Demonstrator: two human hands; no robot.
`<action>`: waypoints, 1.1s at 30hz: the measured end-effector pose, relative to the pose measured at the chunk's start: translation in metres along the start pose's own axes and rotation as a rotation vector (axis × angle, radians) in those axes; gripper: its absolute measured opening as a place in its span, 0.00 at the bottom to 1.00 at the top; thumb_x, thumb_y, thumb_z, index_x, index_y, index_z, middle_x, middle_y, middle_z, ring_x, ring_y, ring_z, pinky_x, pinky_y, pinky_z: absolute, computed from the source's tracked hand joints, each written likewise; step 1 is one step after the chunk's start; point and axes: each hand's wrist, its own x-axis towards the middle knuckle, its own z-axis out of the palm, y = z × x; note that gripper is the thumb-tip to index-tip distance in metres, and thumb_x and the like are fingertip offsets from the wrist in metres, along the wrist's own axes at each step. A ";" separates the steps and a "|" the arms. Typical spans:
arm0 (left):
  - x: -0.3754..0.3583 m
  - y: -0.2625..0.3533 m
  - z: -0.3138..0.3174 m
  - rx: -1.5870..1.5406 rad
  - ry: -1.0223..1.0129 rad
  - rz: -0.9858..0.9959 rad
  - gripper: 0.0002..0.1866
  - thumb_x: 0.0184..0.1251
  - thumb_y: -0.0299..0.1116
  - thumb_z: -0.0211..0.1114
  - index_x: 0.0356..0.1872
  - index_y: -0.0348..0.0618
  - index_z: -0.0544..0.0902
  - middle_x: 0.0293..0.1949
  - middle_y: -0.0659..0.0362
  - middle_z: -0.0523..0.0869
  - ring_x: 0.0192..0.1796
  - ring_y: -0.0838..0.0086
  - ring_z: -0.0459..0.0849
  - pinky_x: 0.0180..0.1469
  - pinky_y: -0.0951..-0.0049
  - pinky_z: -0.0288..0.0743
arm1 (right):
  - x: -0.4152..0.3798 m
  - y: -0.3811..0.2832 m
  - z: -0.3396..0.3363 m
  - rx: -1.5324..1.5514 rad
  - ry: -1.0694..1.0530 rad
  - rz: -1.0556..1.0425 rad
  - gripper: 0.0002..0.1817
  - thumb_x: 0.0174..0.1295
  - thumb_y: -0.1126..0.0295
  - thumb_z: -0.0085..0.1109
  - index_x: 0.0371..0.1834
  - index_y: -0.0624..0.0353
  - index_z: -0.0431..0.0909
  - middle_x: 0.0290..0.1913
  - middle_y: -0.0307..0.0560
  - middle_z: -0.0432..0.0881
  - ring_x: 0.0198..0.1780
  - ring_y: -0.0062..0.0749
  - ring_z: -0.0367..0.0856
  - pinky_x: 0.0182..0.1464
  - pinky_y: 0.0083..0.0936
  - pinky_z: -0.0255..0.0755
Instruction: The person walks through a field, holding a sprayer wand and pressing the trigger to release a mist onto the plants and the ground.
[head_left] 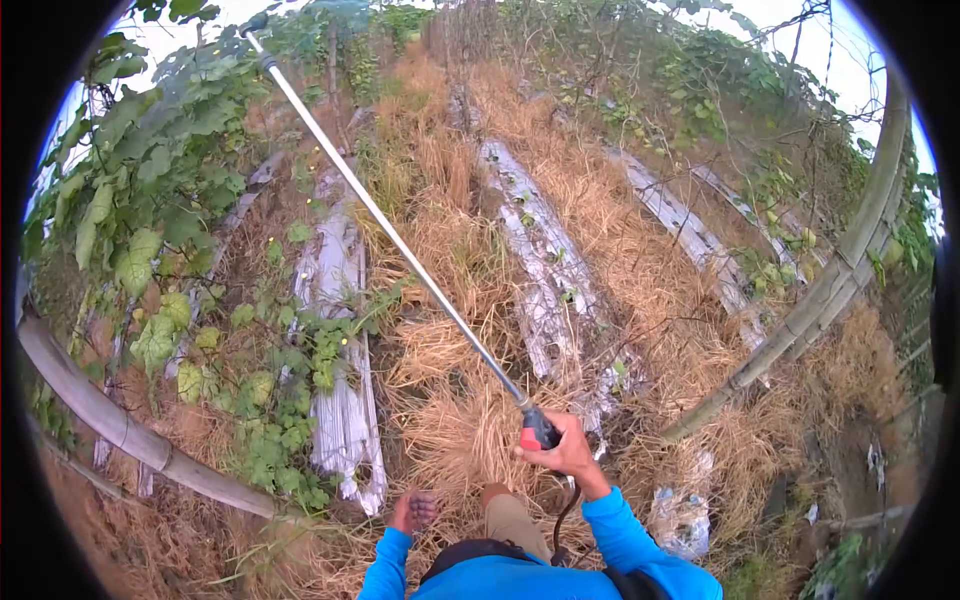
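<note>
A long silver spray wand with a black and red handle runs up and to the left. My right hand is closed around that handle, in a blue sleeve. The wand's nozzle end is near the leafy vines at the upper left. From the handle a dark hose hangs down beside my leg. My left hand is low, left of my leg, with its fingers slightly curled and apart and nothing visible in them.
Rows of silvery plastic mulch run forward between strips of dry straw. Bamboo poles slant at the right and lower left. More vines and thin dry stems hang overhead and at the right.
</note>
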 end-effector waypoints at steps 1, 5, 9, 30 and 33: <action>-0.010 -0.009 -0.006 0.006 -0.008 0.102 0.34 0.70 0.63 0.43 0.44 0.39 0.81 0.33 0.56 0.86 0.37 0.66 0.87 0.40 0.67 0.78 | -0.002 0.001 -0.020 -0.140 0.112 0.020 0.17 0.41 0.62 0.75 0.26 0.61 0.79 0.21 0.34 0.73 0.24 0.14 0.66 0.27 0.20 0.63; -0.039 -0.014 -0.006 0.048 0.037 0.188 0.39 0.64 0.70 0.44 0.42 0.40 0.81 0.33 0.57 0.85 0.33 0.69 0.85 0.39 0.67 0.80 | 0.012 -0.025 -0.083 -0.344 0.339 0.007 0.19 0.42 0.58 0.70 0.30 0.62 0.82 0.19 0.38 0.75 0.22 0.20 0.69 0.27 0.25 0.67; -0.060 -0.034 0.003 0.015 0.040 0.287 0.35 0.70 0.64 0.41 0.43 0.40 0.81 0.32 0.59 0.84 0.32 0.72 0.83 0.36 0.70 0.77 | 0.009 -0.016 -0.116 -0.427 0.481 0.045 0.22 0.42 0.54 0.72 0.28 0.63 0.82 0.19 0.39 0.76 0.22 0.22 0.71 0.27 0.27 0.67; -0.210 -0.285 0.085 0.171 -0.166 0.253 0.37 0.66 0.68 0.43 0.45 0.40 0.79 0.34 0.57 0.84 0.35 0.70 0.83 0.40 0.69 0.78 | -0.358 0.010 -0.186 -0.330 0.491 0.193 0.22 0.42 0.52 0.71 0.29 0.62 0.82 0.21 0.40 0.76 0.25 0.24 0.71 0.31 0.29 0.68; -0.224 -0.302 0.085 0.158 -0.207 0.235 0.37 0.67 0.68 0.43 0.45 0.38 0.80 0.35 0.56 0.85 0.37 0.69 0.84 0.40 0.70 0.79 | -0.386 0.014 -0.188 -0.302 0.475 0.078 0.21 0.45 0.52 0.72 0.28 0.59 0.83 0.21 0.34 0.76 0.24 0.19 0.71 0.29 0.22 0.64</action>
